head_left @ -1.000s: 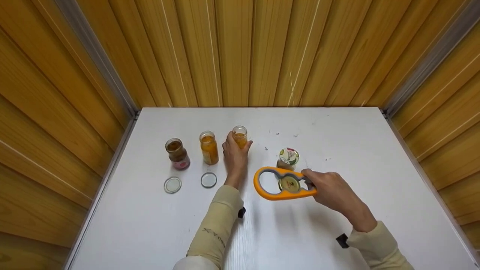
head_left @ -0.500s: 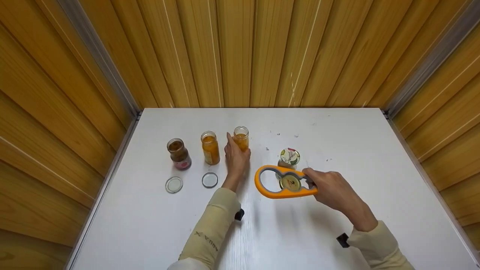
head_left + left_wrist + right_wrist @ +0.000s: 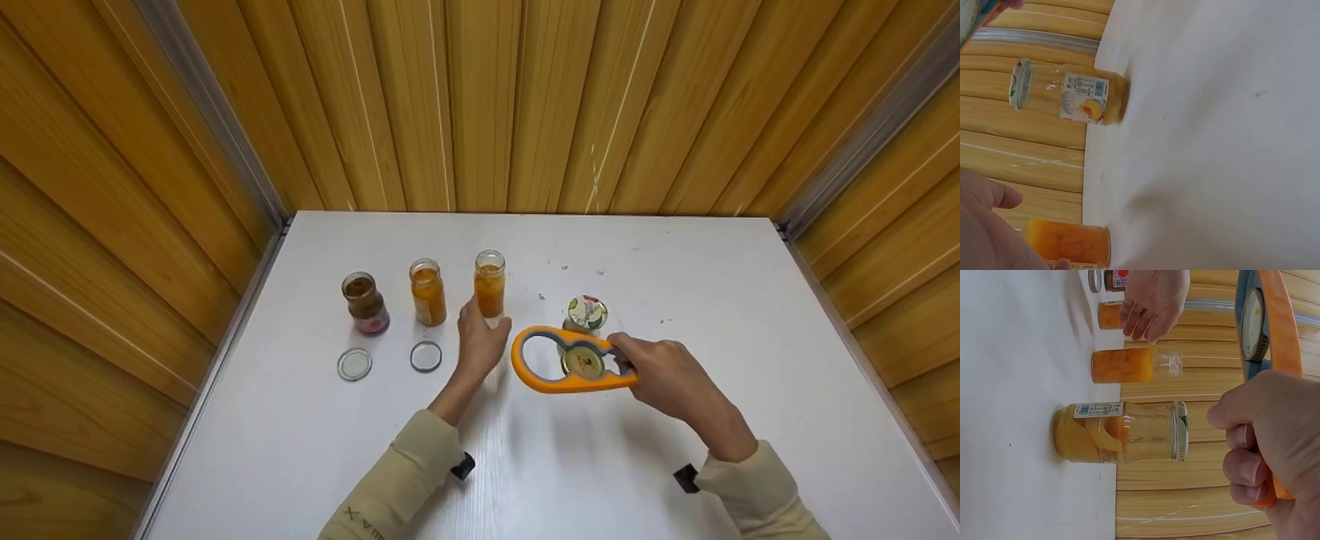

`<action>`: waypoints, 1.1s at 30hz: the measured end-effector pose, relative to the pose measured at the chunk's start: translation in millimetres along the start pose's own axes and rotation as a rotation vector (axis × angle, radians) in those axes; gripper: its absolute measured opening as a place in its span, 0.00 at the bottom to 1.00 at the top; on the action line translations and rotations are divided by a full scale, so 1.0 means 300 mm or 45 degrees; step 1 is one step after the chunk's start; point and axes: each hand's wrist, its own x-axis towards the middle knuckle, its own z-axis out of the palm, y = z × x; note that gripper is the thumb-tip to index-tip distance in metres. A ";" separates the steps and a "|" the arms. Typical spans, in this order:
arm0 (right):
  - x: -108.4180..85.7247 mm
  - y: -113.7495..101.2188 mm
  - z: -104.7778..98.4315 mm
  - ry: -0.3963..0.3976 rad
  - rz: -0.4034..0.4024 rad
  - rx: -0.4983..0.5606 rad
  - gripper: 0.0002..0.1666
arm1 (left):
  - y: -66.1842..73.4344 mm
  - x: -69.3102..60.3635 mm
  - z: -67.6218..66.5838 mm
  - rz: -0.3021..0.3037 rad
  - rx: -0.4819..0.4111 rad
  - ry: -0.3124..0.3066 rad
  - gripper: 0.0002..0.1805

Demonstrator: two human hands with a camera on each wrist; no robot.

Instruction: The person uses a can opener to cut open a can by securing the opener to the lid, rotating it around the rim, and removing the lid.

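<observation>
My right hand (image 3: 667, 376) grips an orange-and-grey jar opener (image 3: 536, 382) with a gold jar lid (image 3: 583, 361) caught in its middle opening. My left hand (image 3: 480, 341) has its fingers extended just in front of a lidless glass jar of orange fruit (image 3: 490, 292); in the right wrist view a gap shows between fingers and jar. Behind the opener stands a lidded jar (image 3: 587, 313) with a fruit-patterned lid; the right wrist view shows pale yellow fruit pieces inside the lidded jar (image 3: 1089, 433).
Left of my hand stand another lidless orange jar (image 3: 428, 294) and a lidless brown jar (image 3: 366, 304). Two loose lids lie in front of them, one lid (image 3: 426, 356) nearer my left hand and another lid (image 3: 354, 364) farther left. The white table (image 3: 285, 450) meets wood-patterned walls.
My left hand has let go of the orange-fruit jar and drawn back toward me. That jar stays upright on the table. The right hand with the opener has hardly moved.
</observation>
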 end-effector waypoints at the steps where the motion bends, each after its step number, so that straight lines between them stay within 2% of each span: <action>1: 0.001 -0.002 -0.002 0.001 0.002 0.004 0.25 | 0.006 -0.013 -0.004 -0.038 -0.032 -0.059 0.41; 4: 0.004 -0.008 -0.006 0.000 0.001 0.013 0.26 | 0.016 -0.047 -0.019 -0.095 -0.134 -0.201 0.37; 7: 0.007 -0.013 -0.008 0.008 -0.020 0.019 0.26 | 0.019 -0.077 -0.037 -0.095 -0.268 -0.339 0.32; 9: 0.007 -0.013 -0.008 0.033 -0.046 0.017 0.27 | 0.022 -0.098 -0.051 -0.092 -0.389 -0.470 0.29; 12: 0.005 -0.016 -0.007 0.059 -0.068 0.014 0.28 | 0.034 -0.131 -0.071 -0.139 -0.574 -0.678 0.23; 14: 0.005 -0.019 -0.008 0.063 -0.072 0.017 0.28 | 0.041 -0.154 -0.080 -0.166 -0.711 -0.789 0.19; 16: 0.006 -0.025 -0.009 0.050 -0.063 0.020 0.28 | 0.044 -0.171 -0.086 -0.191 -0.822 -0.867 0.16; 20: 0.007 -0.032 -0.011 0.052 -0.058 0.014 0.28 | 0.041 -0.194 -0.092 -0.217 -0.943 -0.927 0.15; 25: 0.006 -0.038 -0.007 0.052 -0.065 0.022 0.27 | 0.033 -0.206 -0.102 -0.265 -0.972 -0.926 0.16; 33: -0.002 -0.048 -0.005 0.017 -0.045 0.039 0.27 | 0.034 -0.225 -0.108 -0.266 -1.014 -1.012 0.16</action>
